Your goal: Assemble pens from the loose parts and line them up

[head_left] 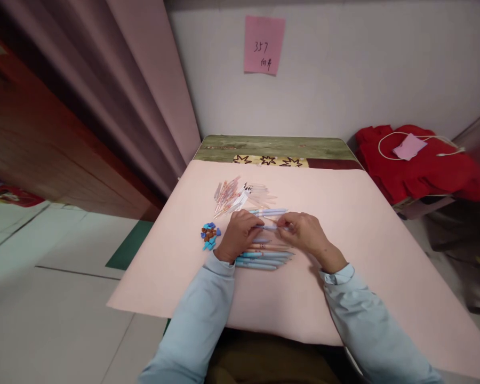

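My left hand [238,234] and my right hand [304,232] meet over the middle of a table covered with pale pink paper [344,277]. Both are closed on one light blue pen [269,227] held crosswise between them. Under and just before the hands lies a row of several finished blue and orange pens [264,257]. Beyond the hands lies a loose pile of pen refills and clear barrels [240,196]. A small heap of blue and brown caps [210,236] sits to the left of my left hand.
A wall with a pink sticky note [264,44] stands behind the table. A curtain [116,101] hangs at the left. A red cloth with a white cable [420,160] lies at the right. Tiled floor [56,277] is on the left.
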### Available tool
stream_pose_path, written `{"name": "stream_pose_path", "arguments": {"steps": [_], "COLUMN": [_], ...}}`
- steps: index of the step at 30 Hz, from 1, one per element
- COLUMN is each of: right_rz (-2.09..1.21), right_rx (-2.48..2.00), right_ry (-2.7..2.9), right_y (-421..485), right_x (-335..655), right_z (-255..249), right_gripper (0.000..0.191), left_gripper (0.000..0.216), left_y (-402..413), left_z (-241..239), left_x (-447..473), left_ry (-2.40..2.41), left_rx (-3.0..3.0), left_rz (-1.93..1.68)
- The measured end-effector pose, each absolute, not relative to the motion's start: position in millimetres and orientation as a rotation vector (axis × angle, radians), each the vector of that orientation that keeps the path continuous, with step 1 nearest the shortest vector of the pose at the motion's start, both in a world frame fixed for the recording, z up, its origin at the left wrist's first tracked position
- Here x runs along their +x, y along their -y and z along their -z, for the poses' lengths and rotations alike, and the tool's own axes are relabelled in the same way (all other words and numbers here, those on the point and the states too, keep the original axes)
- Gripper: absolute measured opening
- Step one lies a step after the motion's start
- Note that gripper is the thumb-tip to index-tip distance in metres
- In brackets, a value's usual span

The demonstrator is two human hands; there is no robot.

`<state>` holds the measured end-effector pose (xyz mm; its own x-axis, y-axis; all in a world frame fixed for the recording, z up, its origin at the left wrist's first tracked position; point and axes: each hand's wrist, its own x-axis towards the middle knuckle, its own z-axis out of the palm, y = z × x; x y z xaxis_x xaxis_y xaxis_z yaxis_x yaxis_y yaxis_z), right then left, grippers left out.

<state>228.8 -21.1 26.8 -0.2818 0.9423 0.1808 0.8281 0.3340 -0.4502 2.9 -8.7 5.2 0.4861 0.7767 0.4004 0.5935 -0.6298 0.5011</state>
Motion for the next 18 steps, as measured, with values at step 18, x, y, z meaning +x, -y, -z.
{"name": "stream_pose_path", "arguments": {"steps": [18], "right_rz": [-0.786], "right_rx": [-1.319], "right_ry": [2.071], "right_y": [17.1], "right_x": [225.7], "right_z": [-18.7], "right_gripper": [0.031], "left_gripper": [0.026], "left_y": [11.0], "left_z": [-5.0], "left_x": [7.1], "left_ry": [-1.186], "left_rx": [2.659], "left_rz": [-0.868]}}
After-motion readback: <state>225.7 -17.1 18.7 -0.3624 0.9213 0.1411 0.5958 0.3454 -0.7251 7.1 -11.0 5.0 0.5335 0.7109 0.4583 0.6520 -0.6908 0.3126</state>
